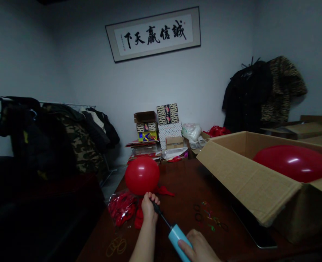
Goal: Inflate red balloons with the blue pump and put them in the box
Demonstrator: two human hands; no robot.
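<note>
A round, partly filled red balloon (142,175) stands over the wooden table. My left hand (150,208) is closed around its neck, where the black nozzle of a balloon pump goes in; the neck itself is hidden by my fingers. The pump (177,239) has a light blue barrel and a thin dark rod, and slants down to the right. My right hand (197,244) grips that blue barrel near the bottom of the view. Beside my left wrist lie a clear bag of uninflated red balloons (122,209) and a few loose ones.
On the right, an open cardboard box (248,178) holds a large inflated red balloon (296,162). A phone (255,227) lies below its flap. Small coloured bands (210,216) and yellow rubber bands (116,246) lie on the table (188,182). Stacked boxes (169,134) stand behind.
</note>
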